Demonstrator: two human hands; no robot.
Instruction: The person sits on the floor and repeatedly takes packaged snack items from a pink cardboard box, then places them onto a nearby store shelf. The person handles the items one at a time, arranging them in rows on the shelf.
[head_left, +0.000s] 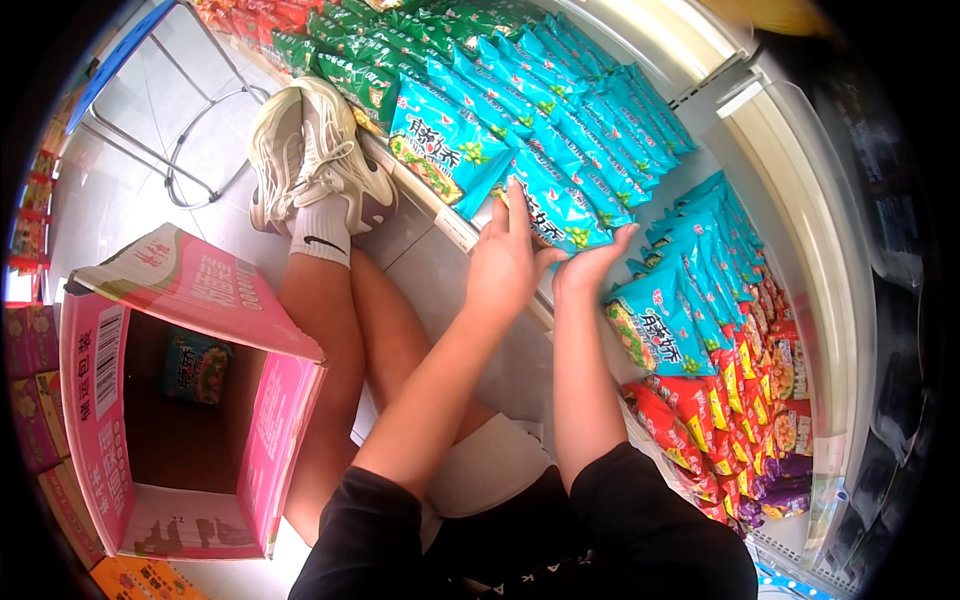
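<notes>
Both my hands are on one teal packet of instant noodles (561, 199) at the front of a shelf row. My left hand (504, 259) lies along its near-left side, fingers over the printed front. Cupped at its lower end, my right hand (589, 262) has its palm turned up and its fingertips by the corner. Behind the packet, several matching teal packets (592, 142) lean in rows. Another teal packet (437, 146) stands just left of it, face toward me. Further right is a separate group of teal packets (660, 322), apart from my hands.
An open pink carton (281, 442) stands at my left, with a teal packet (196, 367) inside. Green packets (360, 75) fill the shelf's far left; red-and-yellow packets (690, 420) its near right. My crossed legs lie beside the shelf edge (454, 229). A blue stool (112, 67) stands beyond.
</notes>
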